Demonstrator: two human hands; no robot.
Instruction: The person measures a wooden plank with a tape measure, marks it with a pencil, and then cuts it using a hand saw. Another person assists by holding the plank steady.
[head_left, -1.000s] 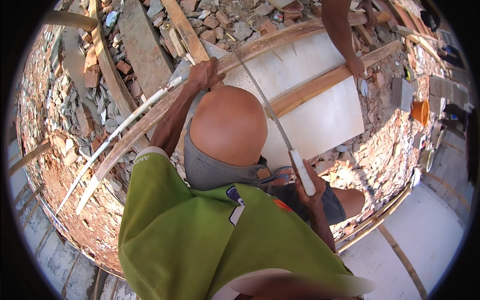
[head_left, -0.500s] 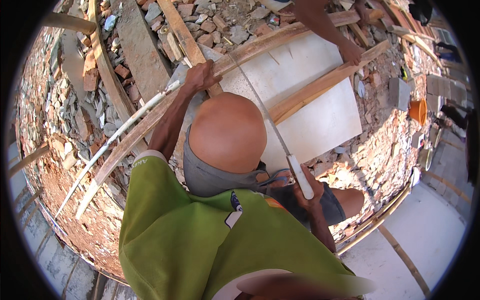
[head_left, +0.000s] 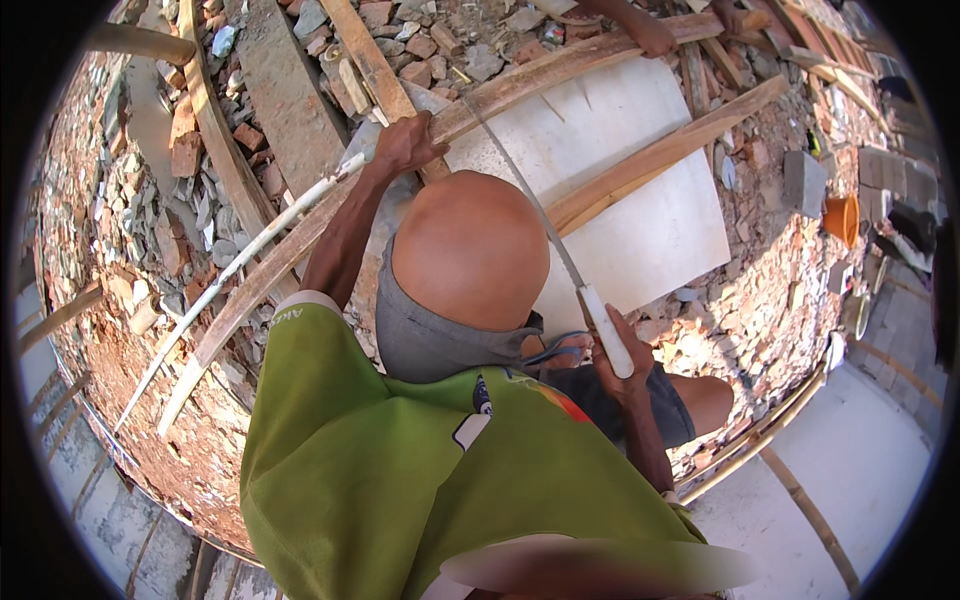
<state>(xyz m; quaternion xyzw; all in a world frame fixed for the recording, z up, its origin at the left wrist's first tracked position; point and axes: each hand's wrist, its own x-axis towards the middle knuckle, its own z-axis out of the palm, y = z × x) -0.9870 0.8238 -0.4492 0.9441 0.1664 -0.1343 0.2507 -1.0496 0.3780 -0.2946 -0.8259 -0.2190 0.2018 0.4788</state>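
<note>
My right hand (head_left: 628, 362) is closed round the white handle of a handsaw (head_left: 603, 322). Its long thin blade slants up and away, and the far end lies across a long wooden plank (head_left: 560, 72). My left hand (head_left: 408, 146) grips that plank just left of the blade, fingers over its edge. Below the plank's right part lies a white sheet (head_left: 650, 230), with a shorter wooden beam (head_left: 670, 160) across it. At the far right, a co-worker's hand (head_left: 655, 38) rests on the long plank, and a second hand (head_left: 728, 16) is near its end.
Broken brick and rubble (head_left: 440, 50) cover the ground. Boards (head_left: 285, 100) and a pale pole (head_left: 225, 275) lie on the left. A grey block (head_left: 802, 183) and an orange bucket (head_left: 841, 220) stand at right. My knee (head_left: 700, 402) is bent beside the saw.
The co-worker's hand has gone from the shorter beam up to the long plank. My right hand and the saw have shifted slightly; my left hand keeps its hold.
</note>
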